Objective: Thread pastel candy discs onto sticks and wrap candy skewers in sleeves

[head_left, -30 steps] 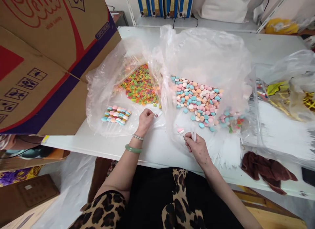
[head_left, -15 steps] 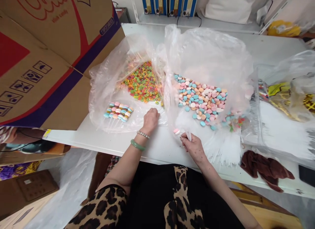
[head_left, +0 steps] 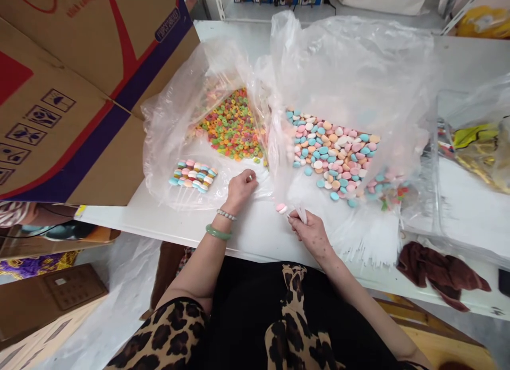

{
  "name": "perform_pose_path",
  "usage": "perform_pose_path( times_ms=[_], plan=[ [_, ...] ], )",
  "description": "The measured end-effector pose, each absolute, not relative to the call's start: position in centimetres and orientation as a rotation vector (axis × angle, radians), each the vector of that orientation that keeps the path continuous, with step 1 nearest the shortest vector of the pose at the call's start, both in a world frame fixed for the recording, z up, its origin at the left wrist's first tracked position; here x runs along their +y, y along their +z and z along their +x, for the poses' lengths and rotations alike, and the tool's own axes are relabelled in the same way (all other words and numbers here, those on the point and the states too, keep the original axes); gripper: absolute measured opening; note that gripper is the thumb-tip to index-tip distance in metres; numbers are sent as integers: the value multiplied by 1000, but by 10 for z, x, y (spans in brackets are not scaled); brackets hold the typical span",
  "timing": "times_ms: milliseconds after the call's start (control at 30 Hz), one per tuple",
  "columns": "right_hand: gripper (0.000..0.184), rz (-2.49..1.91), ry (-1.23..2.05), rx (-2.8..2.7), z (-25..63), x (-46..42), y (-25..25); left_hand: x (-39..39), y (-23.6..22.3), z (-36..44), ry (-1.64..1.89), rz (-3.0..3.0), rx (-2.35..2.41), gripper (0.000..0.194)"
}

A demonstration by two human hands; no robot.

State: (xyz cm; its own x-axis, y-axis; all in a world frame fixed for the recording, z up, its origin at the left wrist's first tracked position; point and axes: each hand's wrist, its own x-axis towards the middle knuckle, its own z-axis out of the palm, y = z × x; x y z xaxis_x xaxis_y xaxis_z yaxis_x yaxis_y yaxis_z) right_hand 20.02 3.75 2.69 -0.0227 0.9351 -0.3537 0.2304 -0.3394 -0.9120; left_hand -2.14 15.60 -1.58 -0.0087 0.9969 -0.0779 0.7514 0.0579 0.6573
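My right hand [head_left: 313,234] is closed on several thin white sticks [head_left: 302,215]. A pink and a white candy [head_left: 281,207] sit together at the tip of one stick. My left hand [head_left: 241,190] is closed in a pinch by the plastic bag of small ring candies [head_left: 235,128]; a pale speck shows at its fingertips, too small to name. To its left lie several finished candy skewers [head_left: 193,175] in rows, pink, white, blue and brown. Beyond my right hand, an open bag holds pastel button-shaped candies [head_left: 330,149].
A large cardboard box [head_left: 79,94] stands at the left on the white table [head_left: 159,226]. Loose white sticks [head_left: 370,242] lie right of my right hand. A brown cloth [head_left: 442,272] and a clear tray [head_left: 458,211] are farther right.
My left hand has turned and drawn back slightly from the ring candies, its fingertips now in a pinch. The candied stick in my right hand has shifted a little left. The view has tilted.
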Motion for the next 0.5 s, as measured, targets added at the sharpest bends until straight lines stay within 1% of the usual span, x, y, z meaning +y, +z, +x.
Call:
perform_pose_path(
  times_ms=[200,367,433,500],
  plan=[
    [12,-1622,1405,-1236,200,38,28,164,-15,-19,658,1717,1927,16],
    [12,-1633,1412,-1239,203,38,27,159,-15,-23,816,1556,1907,37],
    [12,-1636,1413,-1241,204,39,25,160,-15,-25,838,1571,1947,37],
    [12,-1640,1423,-1238,203,40,24,164,-14,-26,807,1662,1957,31]
  ],
)
